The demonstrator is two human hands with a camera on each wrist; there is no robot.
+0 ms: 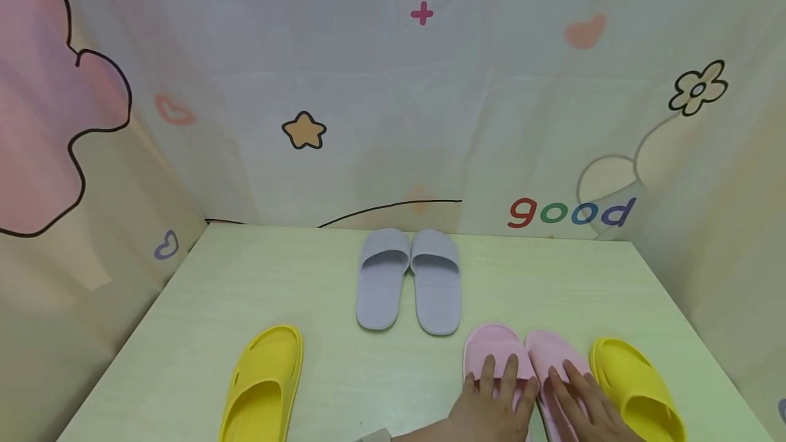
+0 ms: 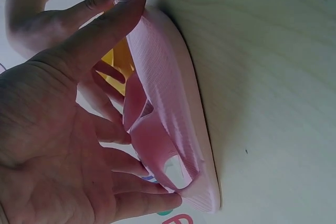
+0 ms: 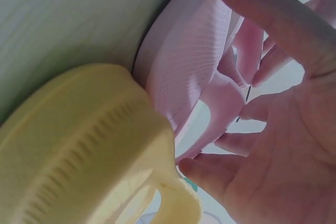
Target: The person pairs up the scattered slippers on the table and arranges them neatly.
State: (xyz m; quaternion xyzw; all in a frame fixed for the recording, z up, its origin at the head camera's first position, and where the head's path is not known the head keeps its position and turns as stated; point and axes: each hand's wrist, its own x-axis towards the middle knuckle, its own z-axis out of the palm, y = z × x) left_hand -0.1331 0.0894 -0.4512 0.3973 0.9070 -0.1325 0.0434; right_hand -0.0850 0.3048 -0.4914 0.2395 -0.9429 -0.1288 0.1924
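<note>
Two pink slippers lie side by side at the front right, toes pointing away from me. On the left pink slipper [image 1: 494, 343] rests my left hand [image 1: 491, 415], its spread fingers reaching over the strap's opening. My right hand [image 1: 591, 406] lies across the right pink slipper [image 1: 552, 346], fingers extended toward its strap. The left wrist view has the left thumb [image 2: 105, 27] along the heel end of the left slipper. From the right wrist, the right thumb [image 3: 262, 14] is at the other slipper's edge. Parts of both soles are hidden under the hands.
Close beside the right hand is a yellow slipper [image 1: 635, 377]. Another yellow slipper [image 1: 270, 357] lies at the front left. A lavender-grey pair, left slipper [image 1: 379, 299] and right slipper [image 1: 439, 302], sits at the back of the pale table [image 1: 331, 278], before a printed cloth [image 1: 368, 87].
</note>
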